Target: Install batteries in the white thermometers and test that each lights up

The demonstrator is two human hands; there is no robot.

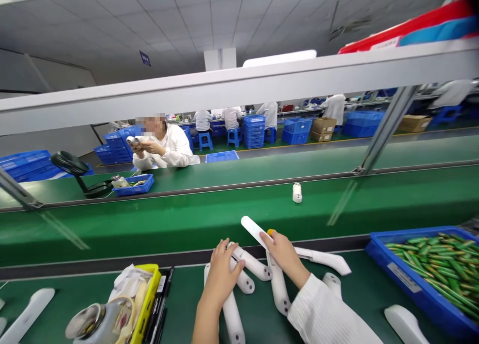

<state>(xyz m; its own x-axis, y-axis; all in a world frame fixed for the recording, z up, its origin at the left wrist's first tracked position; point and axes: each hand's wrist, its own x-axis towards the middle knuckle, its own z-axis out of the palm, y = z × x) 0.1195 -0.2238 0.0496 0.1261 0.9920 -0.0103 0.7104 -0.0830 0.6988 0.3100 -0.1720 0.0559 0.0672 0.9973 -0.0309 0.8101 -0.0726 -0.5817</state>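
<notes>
My right hand (280, 251) is closed on a long white plastic piece (253, 229) with a rounded end, held above the bench's back edge. A small orange-yellow thing (270, 232) shows beside those fingers. Left of it, my left hand (222, 269) has its fingers and thumb around the upper end of a white plastic housing (256, 266) with small dark holes at its end. Similar white housings (234, 319) lie under and beside my left hand, and another (279, 289) rests below my right hand. A curved white piece (325, 260) lies to the right.
A blue bin (419, 289) of green parts stands right. At left are a yellow tray (147, 304), a clear jar (88, 321) and black pens (159, 304). One white part (297, 193) sits on the green conveyor (209, 211). A co-worker (168, 147) sits across, holding white parts.
</notes>
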